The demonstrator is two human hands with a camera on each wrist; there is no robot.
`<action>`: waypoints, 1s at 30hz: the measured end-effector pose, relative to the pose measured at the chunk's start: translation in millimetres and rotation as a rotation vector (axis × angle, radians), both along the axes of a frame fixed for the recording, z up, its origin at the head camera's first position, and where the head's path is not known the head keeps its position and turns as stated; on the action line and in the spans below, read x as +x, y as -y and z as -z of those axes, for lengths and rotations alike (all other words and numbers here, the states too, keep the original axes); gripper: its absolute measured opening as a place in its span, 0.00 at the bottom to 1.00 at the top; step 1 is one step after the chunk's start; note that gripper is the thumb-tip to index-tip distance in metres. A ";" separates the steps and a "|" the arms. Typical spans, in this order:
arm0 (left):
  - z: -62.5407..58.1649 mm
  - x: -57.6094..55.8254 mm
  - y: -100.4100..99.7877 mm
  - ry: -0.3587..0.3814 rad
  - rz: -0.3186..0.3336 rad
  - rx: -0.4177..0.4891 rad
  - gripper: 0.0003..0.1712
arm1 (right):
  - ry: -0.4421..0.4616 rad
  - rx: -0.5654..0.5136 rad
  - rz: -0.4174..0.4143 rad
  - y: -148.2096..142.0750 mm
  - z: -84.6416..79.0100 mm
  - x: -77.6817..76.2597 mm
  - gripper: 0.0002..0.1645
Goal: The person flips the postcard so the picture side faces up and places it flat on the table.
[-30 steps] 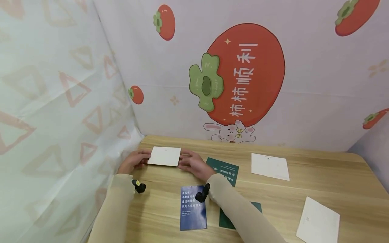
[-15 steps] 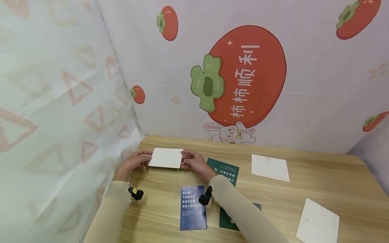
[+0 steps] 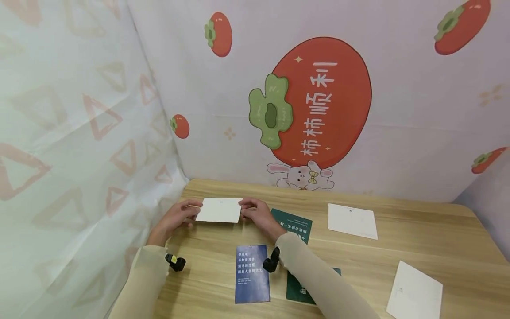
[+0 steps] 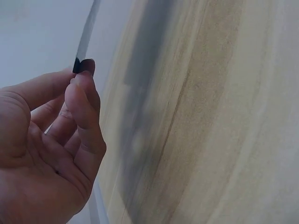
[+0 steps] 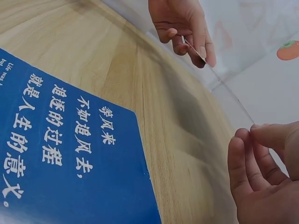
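Note:
A white card [image 3: 220,210], blank but for a small mark near its far edge, is held up over the back left of the table. My left hand [image 3: 178,218] pinches its left edge between thumb and fingers; the left wrist view shows the card edge-on [image 4: 84,39] at the fingertips. At the opposite edge my right hand [image 3: 260,217] pinches it too. Seen from the right wrist, the card [image 5: 226,88] is a thin line stretched between both hands, clear of the wood, with its shadow below. Its underside is hidden.
A blue card with white writing [image 3: 252,274] lies in front of the hands. Two green cards, one further back [image 3: 292,221] and one nearer [image 3: 296,288], are partly under the right arm. White cards lie at right back [image 3: 352,220] and right front [image 3: 415,290]. Printed cloth walls [image 3: 223,150] border the table.
Both hands have shifted the white card slightly to the right, and it appears tilted a little differently. The cards on the table have stayed in place.

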State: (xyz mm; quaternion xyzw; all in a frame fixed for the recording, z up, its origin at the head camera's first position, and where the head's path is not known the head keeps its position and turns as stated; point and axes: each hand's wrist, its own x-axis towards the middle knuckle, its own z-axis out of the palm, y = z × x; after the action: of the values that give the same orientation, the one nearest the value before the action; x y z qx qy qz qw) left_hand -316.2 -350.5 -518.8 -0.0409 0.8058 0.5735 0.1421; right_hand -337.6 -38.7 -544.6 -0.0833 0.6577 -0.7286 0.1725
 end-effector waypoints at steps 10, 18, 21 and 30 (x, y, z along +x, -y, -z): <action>5.2 0.5 2.7 0.001 0.002 0.048 0.25 | -0.075 0.048 0.004 -7.2 0.3 3.3 0.15; 7.2 -0.8 1.0 -0.003 0.032 0.092 0.27 | -0.085 0.065 0.003 -9.0 0.2 2.6 0.16; 6.6 -1.1 0.3 -0.001 0.027 0.100 0.26 | -0.084 0.062 0.006 -9.1 0.3 2.6 0.16; 4.8 -0.8 0.8 0.004 0.004 0.111 0.21 | -0.066 0.021 0.007 -9.6 -2.9 4.3 0.17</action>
State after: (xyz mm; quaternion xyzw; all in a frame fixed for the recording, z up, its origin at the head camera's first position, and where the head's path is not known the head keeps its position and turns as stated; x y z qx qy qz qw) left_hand -317.0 -351.3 -523.6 -0.0324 0.7725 0.6169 0.1469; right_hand -333.3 -29.1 -541.7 -0.1032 0.6707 -0.7192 0.1492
